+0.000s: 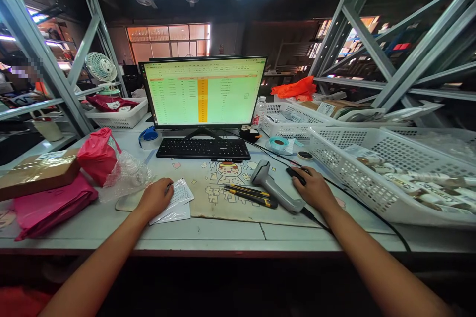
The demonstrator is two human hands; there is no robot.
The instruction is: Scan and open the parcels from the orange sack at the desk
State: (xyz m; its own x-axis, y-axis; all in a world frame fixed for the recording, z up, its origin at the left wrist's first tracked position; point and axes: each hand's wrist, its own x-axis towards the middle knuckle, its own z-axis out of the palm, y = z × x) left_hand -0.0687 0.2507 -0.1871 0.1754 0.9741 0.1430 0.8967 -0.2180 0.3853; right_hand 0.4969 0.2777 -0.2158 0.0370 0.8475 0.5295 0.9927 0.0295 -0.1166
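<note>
My left hand rests on white printed paper slips near the table's front edge. Its fingers are curled, and a thin dark pen-like object shows between them. On the right, my right hand lies over a black computer mouse, fingers wrapped on it. A grey barcode scanner lies just left of that hand. Beside the scanner are yellow-and-black utility knives. The keyboard sits before a lit monitor that displays a spreadsheet with an orange column.
Pink parcels, a cardboard box and bubble wrap crowd the left. White plastic baskets holding wrapped goods line the right. Tape rolls lie near the monitor. Cables cross the desk mat. Metal posts flank the table.
</note>
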